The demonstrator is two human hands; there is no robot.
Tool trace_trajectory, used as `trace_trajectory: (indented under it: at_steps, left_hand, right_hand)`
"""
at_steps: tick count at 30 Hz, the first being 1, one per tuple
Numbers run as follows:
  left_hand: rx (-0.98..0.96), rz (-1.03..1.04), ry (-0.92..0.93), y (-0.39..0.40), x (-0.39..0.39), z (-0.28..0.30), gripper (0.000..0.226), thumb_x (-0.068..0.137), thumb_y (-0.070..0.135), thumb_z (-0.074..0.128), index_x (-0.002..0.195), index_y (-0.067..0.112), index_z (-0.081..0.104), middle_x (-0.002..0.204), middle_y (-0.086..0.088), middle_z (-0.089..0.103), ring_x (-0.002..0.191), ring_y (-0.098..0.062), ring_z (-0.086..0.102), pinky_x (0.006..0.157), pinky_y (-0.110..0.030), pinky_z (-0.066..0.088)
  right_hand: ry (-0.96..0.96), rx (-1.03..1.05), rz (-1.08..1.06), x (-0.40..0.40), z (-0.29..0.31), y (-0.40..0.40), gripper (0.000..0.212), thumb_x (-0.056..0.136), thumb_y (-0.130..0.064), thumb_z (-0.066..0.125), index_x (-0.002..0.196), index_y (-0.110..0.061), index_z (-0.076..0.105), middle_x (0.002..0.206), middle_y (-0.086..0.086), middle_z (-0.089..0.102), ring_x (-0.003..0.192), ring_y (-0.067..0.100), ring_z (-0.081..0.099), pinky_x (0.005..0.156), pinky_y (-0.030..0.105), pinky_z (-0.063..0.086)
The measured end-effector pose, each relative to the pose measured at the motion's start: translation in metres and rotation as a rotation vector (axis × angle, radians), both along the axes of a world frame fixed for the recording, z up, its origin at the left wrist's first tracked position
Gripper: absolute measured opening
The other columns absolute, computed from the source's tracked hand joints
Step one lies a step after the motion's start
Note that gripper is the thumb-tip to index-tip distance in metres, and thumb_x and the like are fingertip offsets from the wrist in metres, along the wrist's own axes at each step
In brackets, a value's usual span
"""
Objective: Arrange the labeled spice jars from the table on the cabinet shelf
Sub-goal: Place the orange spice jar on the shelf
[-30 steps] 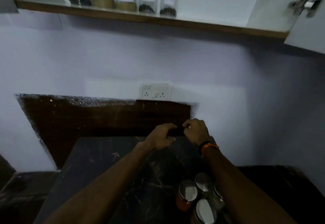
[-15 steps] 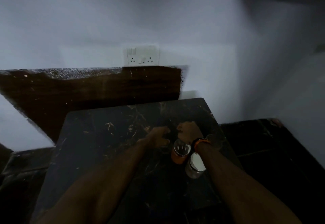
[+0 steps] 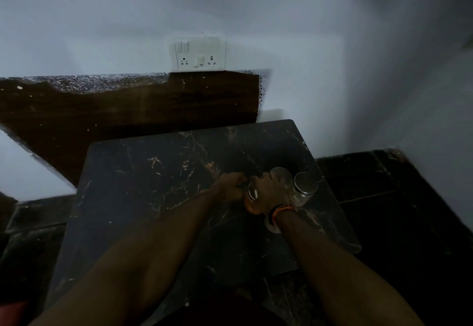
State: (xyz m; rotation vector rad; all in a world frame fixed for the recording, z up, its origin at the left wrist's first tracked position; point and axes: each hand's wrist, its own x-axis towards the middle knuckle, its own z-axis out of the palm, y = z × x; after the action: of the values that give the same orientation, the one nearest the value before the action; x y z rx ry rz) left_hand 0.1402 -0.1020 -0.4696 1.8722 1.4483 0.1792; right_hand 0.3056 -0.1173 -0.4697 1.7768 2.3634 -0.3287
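Several glass spice jars with silver lids stand at the right side of the dark marble table (image 3: 153,197). My right hand (image 3: 268,192), with an orange band on the wrist, lies over a jar of orange spice (image 3: 251,199) and grips it from the right. My left hand (image 3: 229,188) has curled fingers against that jar's left side and lid. A clear jar (image 3: 282,173) stands just behind my right hand, and another (image 3: 304,188) stands to its right. One more jar (image 3: 271,225) is mostly hidden under my right wrist. The cabinet shelf is out of view.
The table stands against a white wall with a switch and socket plate (image 3: 199,52) above a dark wooden panel (image 3: 128,110). A dark tiled floor (image 3: 384,197) lies to the table's right, with a white wall beyond it.
The view has dropped from the shelf with its row of jars down to the table. Both hands came down from mid-air to the jar group and closed around the orange jar.
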Motion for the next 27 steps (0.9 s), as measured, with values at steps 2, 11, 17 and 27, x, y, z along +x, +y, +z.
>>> trace_trajectory:
  at_steps: [2,11,17,27]
  left_hand:
    - [-0.005,0.022,-0.021,-0.003,-0.002,0.000,0.038,0.093,0.026,0.067,0.127,0.013,0.059,0.124,-0.007,0.060,0.112,-0.021,0.060,0.097,-0.038,0.051]
    - [-0.170,0.310,-0.227,-0.018,-0.026,-0.011,0.041,0.093,0.018,0.064,0.134,0.016,0.054,0.122,-0.003,0.060,0.111,-0.015,0.060,0.094,-0.033,0.051]
    - [-0.311,0.623,-0.574,-0.033,-0.042,-0.018,0.028,0.102,0.034,0.049,0.123,0.018,0.061,0.124,-0.009,0.065,0.110,-0.022,0.063,0.094,-0.042,0.053]
    - [-0.805,0.907,-1.589,-0.042,-0.050,0.009,0.061,0.089,0.053,0.058,0.140,0.022,0.045,0.141,-0.027,0.047,0.126,-0.044,0.054,0.094,-0.051,0.054]
  right_hand:
    - [0.026,0.004,-0.036,-0.002,-0.007,-0.001,0.061,0.081,-0.050,0.070,0.132,-0.022,0.050,0.134,0.011,0.049,0.127,0.033,0.045,0.106,0.050,0.040]
    - [0.020,0.021,-0.052,0.002,-0.018,0.007,0.066,0.075,-0.062,0.064,0.129,-0.027,0.049,0.130,0.008,0.052,0.125,0.033,0.043,0.107,0.050,0.035]
    - [0.388,-0.129,-0.057,-0.009,0.014,0.028,0.061,0.069,-0.049,0.071,0.124,-0.033,0.051,0.117,0.001,0.046,0.110,0.029,0.052,0.087,0.034,0.040]
    - [0.774,-0.344,0.190,-0.031,0.098,0.066,0.090,0.063,-0.010,0.088,0.137,-0.041,0.046,0.146,-0.004,0.041,0.132,0.017,0.039,0.102,0.040,0.044]
